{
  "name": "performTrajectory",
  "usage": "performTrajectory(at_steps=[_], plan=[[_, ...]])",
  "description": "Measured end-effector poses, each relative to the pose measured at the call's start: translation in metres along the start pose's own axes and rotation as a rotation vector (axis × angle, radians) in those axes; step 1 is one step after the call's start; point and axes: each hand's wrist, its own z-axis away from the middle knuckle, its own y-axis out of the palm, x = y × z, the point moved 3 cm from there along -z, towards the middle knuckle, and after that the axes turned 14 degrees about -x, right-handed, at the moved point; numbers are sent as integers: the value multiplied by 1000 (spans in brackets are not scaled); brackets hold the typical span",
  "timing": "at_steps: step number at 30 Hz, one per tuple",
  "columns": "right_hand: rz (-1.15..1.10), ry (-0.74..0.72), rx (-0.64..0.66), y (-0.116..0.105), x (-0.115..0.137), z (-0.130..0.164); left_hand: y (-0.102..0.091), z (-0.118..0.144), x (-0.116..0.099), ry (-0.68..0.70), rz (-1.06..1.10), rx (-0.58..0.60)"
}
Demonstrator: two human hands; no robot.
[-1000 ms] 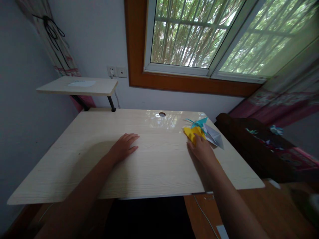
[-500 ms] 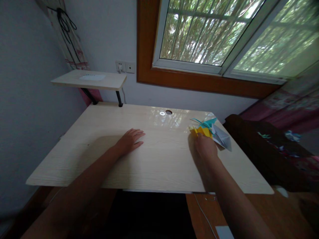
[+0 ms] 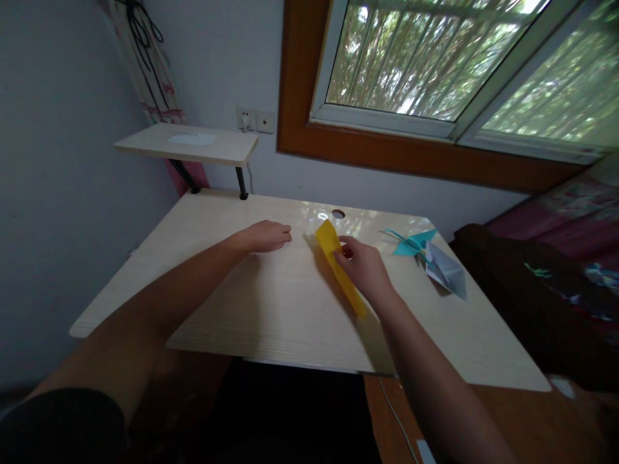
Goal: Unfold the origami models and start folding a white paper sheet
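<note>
A folded strip of yellow paper point(image 3: 342, 274) slants above the middle of the table, its shadow close beside it. Thumb and fingers of my right hand point(image 3: 362, 264) pinch its right edge. Left of the paper, my left hand point(image 3: 268, 236) hovers low over the tabletop with fingers stretched toward it, holding nothing and apart from the paper. To the right of my right hand lie a turquoise folded-paper piece point(image 3: 416, 242) with thin points and a grey-white folded-paper piece point(image 3: 445, 270), which touch or overlap.
The pale wooden table point(image 3: 290, 322) has a round cable hole point(image 3: 338, 213) near its back edge. A small raised shelf point(image 3: 217, 151) with a white sheet point(image 3: 192, 139) stands at the back left. Beyond the right edge is a dark brown piece of furniture point(image 3: 503, 296) with small items on it.
My right hand has carried the yellow paper left, away from the turquoise and grey pieces, to the table's middle. My left hand has shifted slightly, its fingers closer together. The camera view has turned a little.
</note>
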Motion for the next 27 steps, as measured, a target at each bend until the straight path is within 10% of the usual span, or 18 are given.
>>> performTrajectory(at_steps=[5, 11, 18, 27], plan=[[-809, 208, 76, 36, 28, -4, 6, 6, 6, -488, 450, -221], [-1331, 526, 11, 80, 32, -5, 19, 25, -24, -686, 814, -456], [-1436, 682, -98, 108, 15, 3, 8, 33, -56, -763, 1649, -428], [-1329, 638, -249, 101, 5, 7, 34, 40, -42, -809, 1558, -462]])
